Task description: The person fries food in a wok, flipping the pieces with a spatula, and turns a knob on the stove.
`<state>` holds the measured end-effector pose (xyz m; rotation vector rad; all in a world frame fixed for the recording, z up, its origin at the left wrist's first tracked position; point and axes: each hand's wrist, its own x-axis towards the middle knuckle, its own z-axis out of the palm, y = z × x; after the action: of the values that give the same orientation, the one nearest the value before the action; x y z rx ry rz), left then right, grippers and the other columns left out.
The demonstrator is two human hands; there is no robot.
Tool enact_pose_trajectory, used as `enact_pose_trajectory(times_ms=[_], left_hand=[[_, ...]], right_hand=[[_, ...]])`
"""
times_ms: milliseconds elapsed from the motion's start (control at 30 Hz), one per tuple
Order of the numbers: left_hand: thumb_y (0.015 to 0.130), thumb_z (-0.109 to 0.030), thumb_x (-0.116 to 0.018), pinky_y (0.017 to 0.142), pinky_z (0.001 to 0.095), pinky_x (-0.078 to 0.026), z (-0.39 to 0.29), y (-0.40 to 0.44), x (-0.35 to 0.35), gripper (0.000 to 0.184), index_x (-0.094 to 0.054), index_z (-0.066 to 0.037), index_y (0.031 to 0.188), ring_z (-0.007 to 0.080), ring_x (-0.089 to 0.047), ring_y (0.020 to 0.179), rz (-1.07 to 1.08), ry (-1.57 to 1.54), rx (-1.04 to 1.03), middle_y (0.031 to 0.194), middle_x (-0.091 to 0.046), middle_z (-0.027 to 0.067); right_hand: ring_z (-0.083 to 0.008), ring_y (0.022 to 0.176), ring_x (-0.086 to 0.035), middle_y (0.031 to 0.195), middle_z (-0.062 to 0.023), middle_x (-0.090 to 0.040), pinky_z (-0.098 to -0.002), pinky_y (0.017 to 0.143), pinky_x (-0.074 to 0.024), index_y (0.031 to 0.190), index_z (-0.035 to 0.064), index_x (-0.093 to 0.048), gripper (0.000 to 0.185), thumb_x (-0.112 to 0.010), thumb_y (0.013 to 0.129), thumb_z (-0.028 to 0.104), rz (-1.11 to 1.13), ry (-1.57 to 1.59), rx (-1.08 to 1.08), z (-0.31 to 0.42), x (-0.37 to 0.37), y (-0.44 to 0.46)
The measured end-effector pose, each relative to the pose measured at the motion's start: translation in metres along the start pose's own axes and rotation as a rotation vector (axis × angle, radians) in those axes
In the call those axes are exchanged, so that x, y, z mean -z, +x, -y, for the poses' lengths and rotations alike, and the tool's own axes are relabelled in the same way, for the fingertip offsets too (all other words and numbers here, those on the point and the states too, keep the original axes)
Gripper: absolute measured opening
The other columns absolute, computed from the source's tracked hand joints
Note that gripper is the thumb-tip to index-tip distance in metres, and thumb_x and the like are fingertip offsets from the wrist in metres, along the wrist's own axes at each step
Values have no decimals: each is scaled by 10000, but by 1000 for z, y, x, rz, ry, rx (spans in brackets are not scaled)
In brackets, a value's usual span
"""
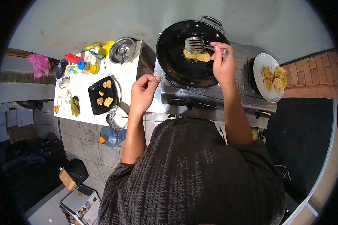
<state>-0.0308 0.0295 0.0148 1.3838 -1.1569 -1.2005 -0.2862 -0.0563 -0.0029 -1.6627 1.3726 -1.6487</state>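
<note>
My right hand [224,65] is closed round the handle of a slotted metal spatula [194,45]. The spatula's head is over a yellow-brown piece of frying food [199,56] in the black wok [178,71]; whether it presses on the food I cannot tell. My left hand [144,90] hovers just left of the wok's near handle [175,82], apart from it. Its fingers are curled with thumb and forefinger together, and nothing shows in them. The wok sits on a steel gas stove [214,98].
Right of the stove, a white plate [264,60] bears fried pieces [278,83]. On the left table, a black square tray [95,90] holds several pale pieces, with a steel bowl [122,50] and a yellow bottle [89,68] behind. A blue water jug [112,137] stands below.
</note>
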Motion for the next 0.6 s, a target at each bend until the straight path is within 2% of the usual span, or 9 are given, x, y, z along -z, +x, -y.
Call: enact_pose_trajectory(times_ms=[67,100,267,400,467,600], left_hand=[[918,-162,-651,517,196,-254,0,1,0,186,-616,-28,793,8,-326,586,2,1,9,640,-427,-102],[917,-162,-651,516,196,-253,0,1,0,186,-616,-27,794,7,-325,584,3,-1,6,637,-427,-102],[916,-159,-652,513,196,-251,1,3,0,184,-619,-25,795,7,-324,579,0,0,16,630,-428,-104],[916,-158,-652,515,193,-251,-1,3,0,186,-620,-21,793,6,-325,579,-8,3,0,629,-431,-105],[916,-158,-653,516,193,-252,-2,2,1,187,-620,-20,793,6,-327,581,-8,8,-7,632,-434,-104],[918,-159,-650,520,191,-256,0,3,1,184,-621,-21,799,6,-333,586,-7,15,0,640,-445,-102]], right_hand=[[-121,608,-609,960,-81,-695,-269,596,-496,1009,34,-535,119,-553,953,137,-95,58,-71,3,9,8],[-113,606,-603,963,-75,-697,-265,589,-494,1013,38,-537,116,-548,956,138,-107,15,-20,-3,15,13],[-110,601,-599,905,-63,-699,-264,585,-482,1002,38,-552,131,-545,962,162,-26,-211,26,-7,40,32],[-108,589,-588,863,-58,-693,-271,572,-475,988,34,-556,149,-539,965,181,9,-224,76,-20,41,38],[-98,578,-567,855,-51,-689,-263,556,-461,989,31,-545,167,-532,968,196,43,-160,-126,-20,41,36],[-85,566,-542,860,-47,-690,-254,541,-445,991,28,-532,177,-531,969,203,-23,-15,-206,-34,41,32]])
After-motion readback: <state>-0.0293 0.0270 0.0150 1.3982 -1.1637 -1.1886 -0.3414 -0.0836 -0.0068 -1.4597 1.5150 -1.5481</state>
